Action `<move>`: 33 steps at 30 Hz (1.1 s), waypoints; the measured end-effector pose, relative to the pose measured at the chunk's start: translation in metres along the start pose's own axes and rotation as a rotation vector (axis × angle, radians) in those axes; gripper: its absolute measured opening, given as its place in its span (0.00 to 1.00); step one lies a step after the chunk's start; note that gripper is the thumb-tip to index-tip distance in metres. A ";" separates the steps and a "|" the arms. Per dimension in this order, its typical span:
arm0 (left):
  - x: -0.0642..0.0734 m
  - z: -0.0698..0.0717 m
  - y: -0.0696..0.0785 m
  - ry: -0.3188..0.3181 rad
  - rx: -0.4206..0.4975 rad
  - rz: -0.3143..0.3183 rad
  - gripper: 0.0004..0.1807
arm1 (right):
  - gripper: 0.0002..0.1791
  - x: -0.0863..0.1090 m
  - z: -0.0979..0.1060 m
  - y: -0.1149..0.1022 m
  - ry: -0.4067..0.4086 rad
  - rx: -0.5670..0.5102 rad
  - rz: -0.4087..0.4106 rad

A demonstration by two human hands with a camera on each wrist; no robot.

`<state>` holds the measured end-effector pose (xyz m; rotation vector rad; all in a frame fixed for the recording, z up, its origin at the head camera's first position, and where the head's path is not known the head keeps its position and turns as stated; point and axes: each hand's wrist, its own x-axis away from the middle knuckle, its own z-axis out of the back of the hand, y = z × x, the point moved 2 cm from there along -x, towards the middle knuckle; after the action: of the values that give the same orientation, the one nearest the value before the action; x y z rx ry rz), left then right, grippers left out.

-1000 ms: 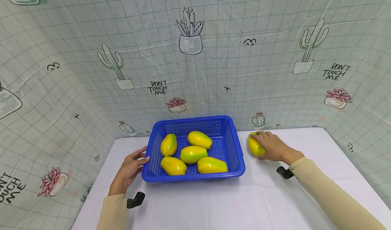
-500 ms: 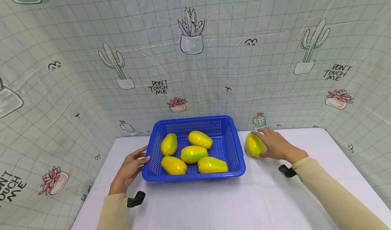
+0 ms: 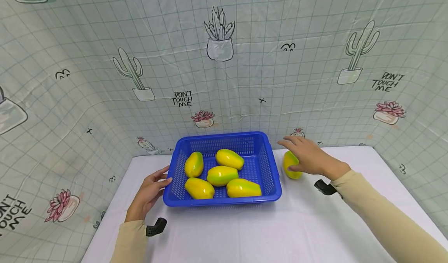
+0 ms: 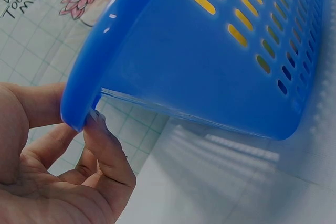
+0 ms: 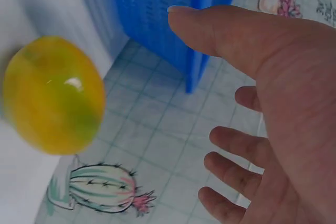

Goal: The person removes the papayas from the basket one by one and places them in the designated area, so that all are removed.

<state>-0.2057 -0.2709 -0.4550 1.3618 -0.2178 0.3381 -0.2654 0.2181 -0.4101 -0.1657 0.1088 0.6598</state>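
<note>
A blue plastic basket [image 3: 222, 203] with slotted walls holds several glossy yellow-green papayas [image 3: 222, 176]. At its left side my left hand [image 3: 148, 191] pinches the rim; the left wrist view shows thumb and fingers on either side of the blue lip [image 4: 100, 51]. To the right of the basket, a single papaya [image 3: 289, 166] lies on the white cloth. My right hand [image 3: 309, 156] hovers over it with fingers spread, partly hiding it in the head view. In the right wrist view the papaya [image 5: 55, 95] sits apart from the open fingers.
A white cloth [image 3: 231, 236] covers the table. Behind and beside it hangs a gridded curtain [image 3: 245, 84] printed with cacti and lettering. The basket stands near the table's back edge. A black wrist mount [image 3: 324, 187] juts from the right sleeve, and a similar mount [image 3: 156, 227] from the left.
My right hand has let go of the lone papaya and lifted off it, its fingers spreading. The papaya has shifted slightly left. The left hand and the basket have stayed in place.
</note>
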 end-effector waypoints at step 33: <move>-0.004 0.002 -0.002 -0.019 0.020 -0.001 0.34 | 0.48 -0.053 -0.021 -0.085 -0.243 0.174 0.419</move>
<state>-0.2083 -0.2736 -0.4578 1.3848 -0.2300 0.3274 -0.2552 0.1162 -0.4131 0.1099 -0.0355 1.0777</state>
